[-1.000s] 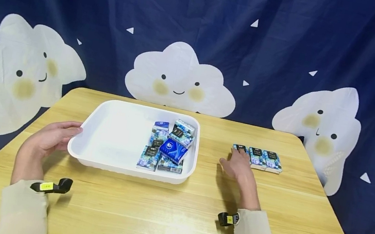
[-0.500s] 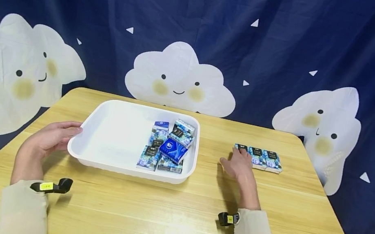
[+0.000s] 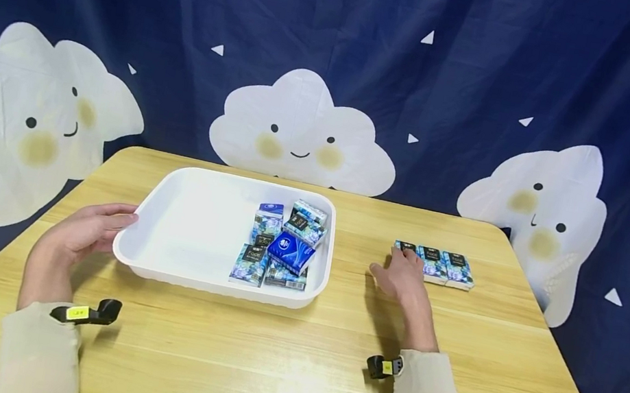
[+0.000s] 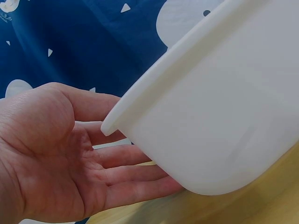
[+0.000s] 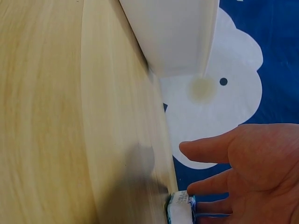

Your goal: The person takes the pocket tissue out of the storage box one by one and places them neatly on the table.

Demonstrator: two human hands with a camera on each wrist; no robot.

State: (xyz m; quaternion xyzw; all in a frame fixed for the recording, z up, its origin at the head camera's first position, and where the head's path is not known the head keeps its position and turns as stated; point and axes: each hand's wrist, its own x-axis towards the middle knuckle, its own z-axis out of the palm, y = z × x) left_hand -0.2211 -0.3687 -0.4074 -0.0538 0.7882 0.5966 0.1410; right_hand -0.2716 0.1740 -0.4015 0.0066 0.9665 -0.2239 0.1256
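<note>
In the head view my left hand [image 3: 87, 231] is at the left end of a white plastic tray [image 3: 175, 249]. Its relaxed, nearly straight fingers [image 4: 135, 191] lie against the tray's outer wall below the rim, as the left wrist view shows. My right hand [image 3: 401, 277] reaches to the leftmost tissue pack [image 3: 405, 246] of a short row, its fingertips touching that pack and its thumb held apart. The hand covers most of this pack. Beside it lie a middle tissue pack [image 3: 433, 265] and a right-hand tissue pack [image 3: 457, 270], side by side and flat.
Inside the tray's right half, several tissue packs lie in a loose heap, with a blue pack [image 3: 291, 253] on top. A wooden table [image 3: 238, 357] carries everything. Behind it hangs a dark blue curtain [image 3: 294, 19] with cloud prints.
My right hand has shifted slightly right, and the leftmost pack has moved with it against the middle one. During the last half second hardly anything moves. The left hand and tray stay put.
</note>
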